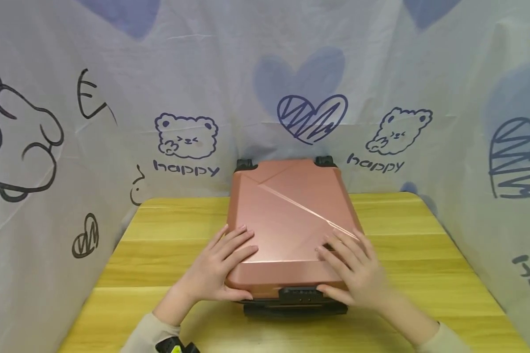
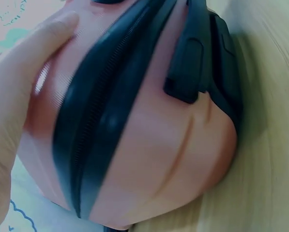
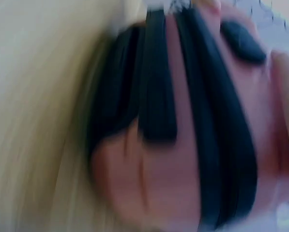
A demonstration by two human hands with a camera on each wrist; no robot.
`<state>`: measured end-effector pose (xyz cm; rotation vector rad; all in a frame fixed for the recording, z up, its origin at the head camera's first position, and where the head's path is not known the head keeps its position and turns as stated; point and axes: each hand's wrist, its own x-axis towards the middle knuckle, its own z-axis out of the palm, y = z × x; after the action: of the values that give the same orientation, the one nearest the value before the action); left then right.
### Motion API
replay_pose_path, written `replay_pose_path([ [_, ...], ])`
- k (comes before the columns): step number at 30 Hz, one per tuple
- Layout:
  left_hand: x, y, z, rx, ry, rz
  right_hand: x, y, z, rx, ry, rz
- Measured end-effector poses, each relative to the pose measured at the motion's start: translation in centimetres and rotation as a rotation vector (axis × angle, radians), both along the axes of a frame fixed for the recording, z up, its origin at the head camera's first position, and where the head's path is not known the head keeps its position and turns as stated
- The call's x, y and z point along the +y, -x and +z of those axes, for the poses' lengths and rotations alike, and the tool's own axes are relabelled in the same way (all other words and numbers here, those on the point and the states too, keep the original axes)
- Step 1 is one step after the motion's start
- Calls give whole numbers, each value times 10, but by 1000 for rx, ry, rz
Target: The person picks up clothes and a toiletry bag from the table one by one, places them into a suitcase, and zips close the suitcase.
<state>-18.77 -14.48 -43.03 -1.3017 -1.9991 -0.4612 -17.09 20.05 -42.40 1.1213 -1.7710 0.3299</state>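
Note:
A rose-pink hard-shell suitcase (image 1: 287, 211) lies flat, its wheels at the far end and its black lock (image 1: 301, 294) facing me. My left hand (image 1: 214, 267) rests on its near left corner, fingers spread over the top and thumb along the front side. On the near right corner lies my right hand (image 1: 361, 274), fingers extended, its thumb close to the lock. The left wrist view shows a dark zipper band (image 2: 105, 82) running round the shell, apparently closed. A black carry handle (image 3: 159, 92) shows in the blurred right wrist view.
Beneath the suitcase is a yellow wood-grain table (image 1: 168, 250). A pale cloth (image 1: 247, 88) printed with hearts and bears hangs behind and along both sides. The suitcase's wheels (image 1: 324, 161) stand close to the back cloth. A dark band (image 1: 174, 345) sits on the left wrist.

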Motion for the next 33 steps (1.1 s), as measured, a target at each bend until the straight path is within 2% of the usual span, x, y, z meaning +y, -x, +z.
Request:
replay_pose_path([
  [7, 4, 13, -9, 131, -108, -135, 45, 17, -13, -107, 16, 201],
  [11, 6, 19, -12, 193, -165, -193, 51, 22, -20, -137, 32, 257],
  [14, 9, 23, -12, 217, -200, -219, 48, 25, -24, -130, 82, 295],
  [18, 10, 26, -9, 227, -218, -233, 39, 28, -24, -94, 158, 340],
  [24, 11, 32, -2, 249, -188, -236, 33, 27, -22, -56, 223, 369],
  [28, 13, 33, -6, 267, -173, -220, 39, 28, -27, -51, 222, 368],
  [33, 11, 28, -11, 277, -195, -196, 38, 30, -33, -36, 210, 348],
])
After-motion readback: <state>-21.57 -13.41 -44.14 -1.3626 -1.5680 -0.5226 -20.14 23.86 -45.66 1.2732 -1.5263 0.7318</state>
